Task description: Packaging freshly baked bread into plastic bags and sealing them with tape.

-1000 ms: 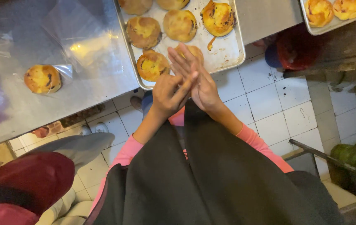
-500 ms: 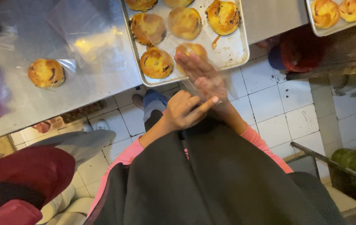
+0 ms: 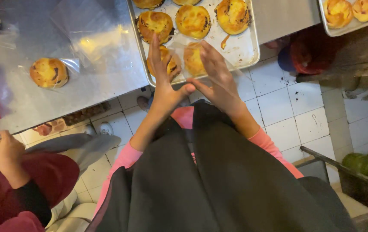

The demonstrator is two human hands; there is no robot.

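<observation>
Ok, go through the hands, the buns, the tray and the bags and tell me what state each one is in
Left hand: open, fingers spread, over the tray's near edge.
Right hand: open, beside the left, thumbs close.
Clear plastic bag: between the hands, grip unclear.
Metal baking tray: partly filled.
Golden round buns: unwrapped, on the tray.
Bagged bun: wrapped, on the steel table.

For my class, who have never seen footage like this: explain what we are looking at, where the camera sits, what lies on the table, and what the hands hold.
There is one camera, worn on a person's head and looking down past a dark apron and pink sleeves. The left hand and right hand are raised with open fingers over the near edge of a metal baking tray. A thin clear film seems to be between them, though it is hard to make out. The tray holds golden baked buns and rests on a steel table. To the left lies one bun in a clear bag. At the lower left, another person's hand shows.
</observation>
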